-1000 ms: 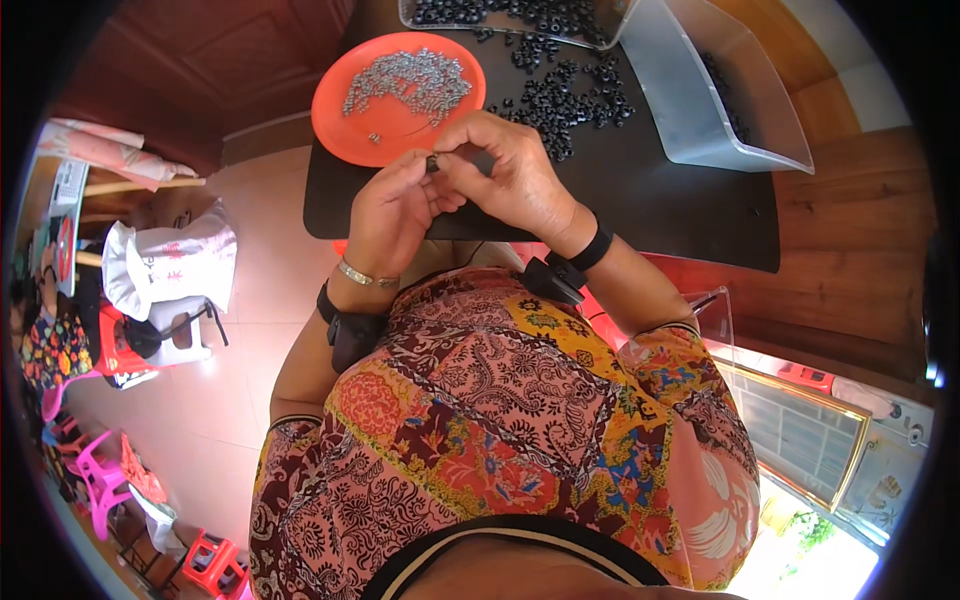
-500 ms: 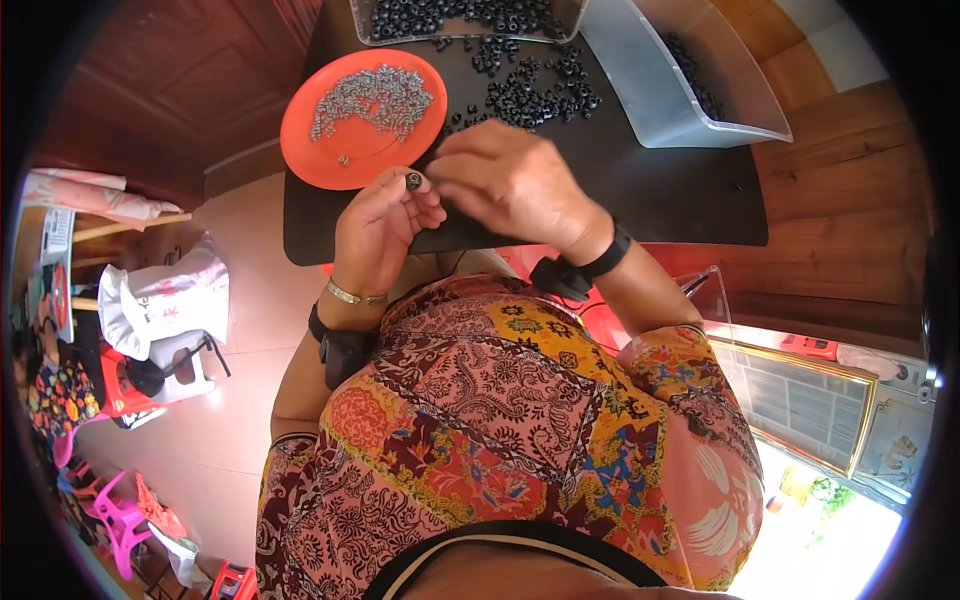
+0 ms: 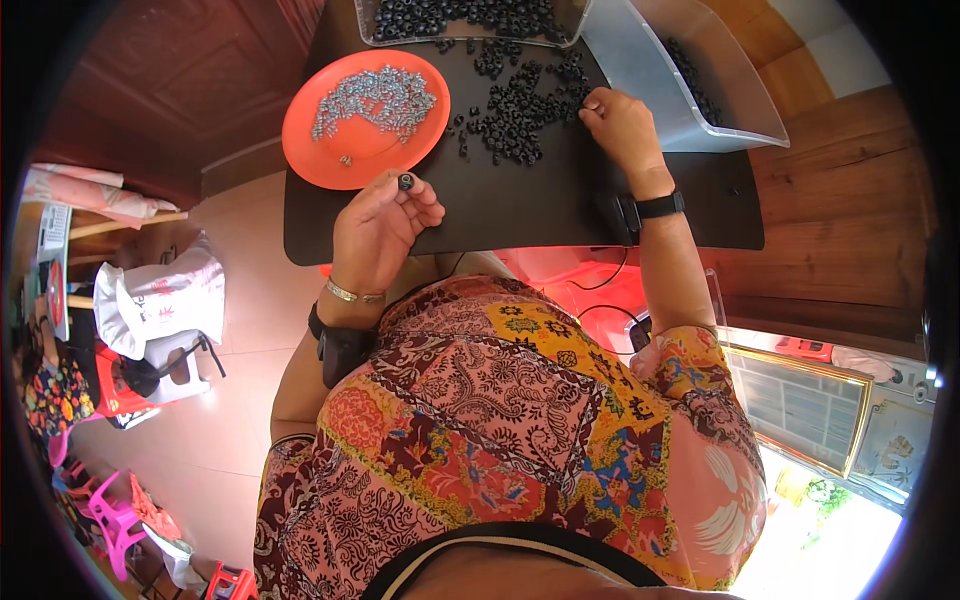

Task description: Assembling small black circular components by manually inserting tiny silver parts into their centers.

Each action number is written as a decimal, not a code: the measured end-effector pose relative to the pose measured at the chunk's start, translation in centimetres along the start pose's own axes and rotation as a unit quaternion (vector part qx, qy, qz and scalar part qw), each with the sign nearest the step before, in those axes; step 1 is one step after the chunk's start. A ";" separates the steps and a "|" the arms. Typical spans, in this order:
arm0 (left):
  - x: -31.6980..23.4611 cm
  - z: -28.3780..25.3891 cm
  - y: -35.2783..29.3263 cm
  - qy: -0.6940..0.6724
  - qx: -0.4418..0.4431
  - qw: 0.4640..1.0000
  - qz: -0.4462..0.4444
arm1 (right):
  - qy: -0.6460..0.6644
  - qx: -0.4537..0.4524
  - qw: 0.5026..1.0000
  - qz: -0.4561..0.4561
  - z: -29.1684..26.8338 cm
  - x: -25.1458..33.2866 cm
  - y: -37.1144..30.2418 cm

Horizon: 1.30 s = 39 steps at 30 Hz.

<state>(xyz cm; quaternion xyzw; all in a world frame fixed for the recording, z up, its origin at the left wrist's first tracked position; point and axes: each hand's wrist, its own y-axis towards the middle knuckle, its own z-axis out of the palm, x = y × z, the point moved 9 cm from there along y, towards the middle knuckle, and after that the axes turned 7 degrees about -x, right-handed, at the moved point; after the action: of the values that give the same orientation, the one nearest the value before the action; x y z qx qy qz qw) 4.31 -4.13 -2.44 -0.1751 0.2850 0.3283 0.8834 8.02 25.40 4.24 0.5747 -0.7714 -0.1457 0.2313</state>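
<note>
My left hand (image 3: 385, 220) pinches a small round black piece (image 3: 405, 182) between thumb and forefinger, just below the orange-red plate (image 3: 300, 150). The piece shows a lighter ring at its end; its exact kind I cannot tell. Small silver metal pieces (image 3: 375, 95) lie heaped on the plate. My right hand (image 3: 625, 125) is at the right edge of a loose spread of small black pieces (image 3: 515, 125) on the dark table (image 3: 560, 200). Its fingers are curled closed, and whatever is between them is hidden.
A clear plastic bin (image 3: 475, 40) full of black pieces stands at the far edge. Another translucent bin (image 3: 650, 80), holding some black pieces, is at the far right beside my right hand. A white sack (image 3: 160, 300) and a pink stool (image 3: 115, 525) are on the left.
My right hand has moved away from my left hand, rightward and farther out, to the edge of the black pieces. My left hand stays nearly in place with its black piece.
</note>
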 end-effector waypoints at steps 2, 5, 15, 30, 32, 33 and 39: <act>0.0 -0.2 0.0 -0.006 -0.003 1.000 -0.001 | -0.013 0.015 1.000 0.002 0.4 0.0 0.3; 0.0 -0.2 0.0 -0.002 -0.018 1.000 0.002 | -0.005 0.016 1.000 -0.006 0.7 -0.2 0.1; -0.3 0.4 0.4 0.042 -0.011 0.999 -0.014 | 0.537 0.133 0.823 0.129 0.0 9.7 -1.8; -0.7 2.7 -0.4 0.030 0.002 1.000 -0.006 | 0.742 0.161 0.648 0.066 0.5 19.0 -4.3; -0.6 2.7 -0.4 0.037 0.003 0.999 -0.010 | 0.732 0.152 0.662 0.053 0.4 19.0 -4.3; -0.7 2.7 -0.4 0.033 -0.002 0.999 -0.004 | 0.725 0.142 0.672 0.043 0.3 19.0 -4.3; -0.5 2.7 -0.4 0.023 -0.015 1.000 -0.002 | 0.617 0.058 0.783 -0.051 -0.8 18.8 -4.2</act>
<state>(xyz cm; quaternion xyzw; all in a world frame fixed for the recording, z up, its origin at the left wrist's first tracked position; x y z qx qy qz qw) 5.27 -3.34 0.01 -0.1964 0.2994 0.3268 0.8746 7.49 6.23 6.38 0.5929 -0.4405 0.2731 0.6163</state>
